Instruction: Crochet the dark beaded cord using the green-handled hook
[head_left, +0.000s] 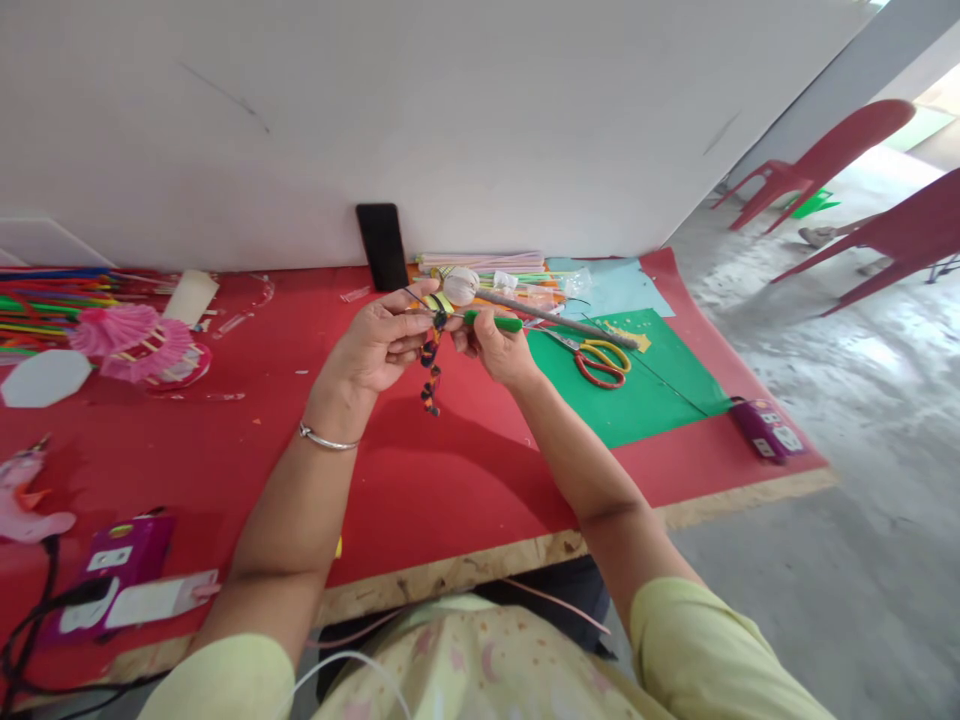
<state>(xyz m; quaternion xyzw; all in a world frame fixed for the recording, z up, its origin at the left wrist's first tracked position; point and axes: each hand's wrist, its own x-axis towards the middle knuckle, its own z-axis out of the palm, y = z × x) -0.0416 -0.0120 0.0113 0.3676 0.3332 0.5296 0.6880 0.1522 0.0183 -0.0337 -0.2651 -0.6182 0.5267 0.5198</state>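
My left hand (379, 338), with a silver bangle on its wrist, pinches the top of a curly crocheted strip (430, 375) in black, orange and dark red. The strip dangles below my fingers over the red table covering. In my right hand (495, 345) is a green-handled crochet hook (501, 322), its thin shaft pointing left to the top of the strip. Just beyond my hands lies a grey stick (555, 318) with a whitish ball (460, 286) at its end. What the ball is made of, I cannot tell.
Scissors (604, 362) rest on green sheet (637, 400). A phone (382, 245) leans on the wall. A pink paper piece (142, 345) and coloured sticks (45, 310) lie left, near a glue gun (30, 495) and purple power strip (124, 560). Another power strip (766, 430) sits right.
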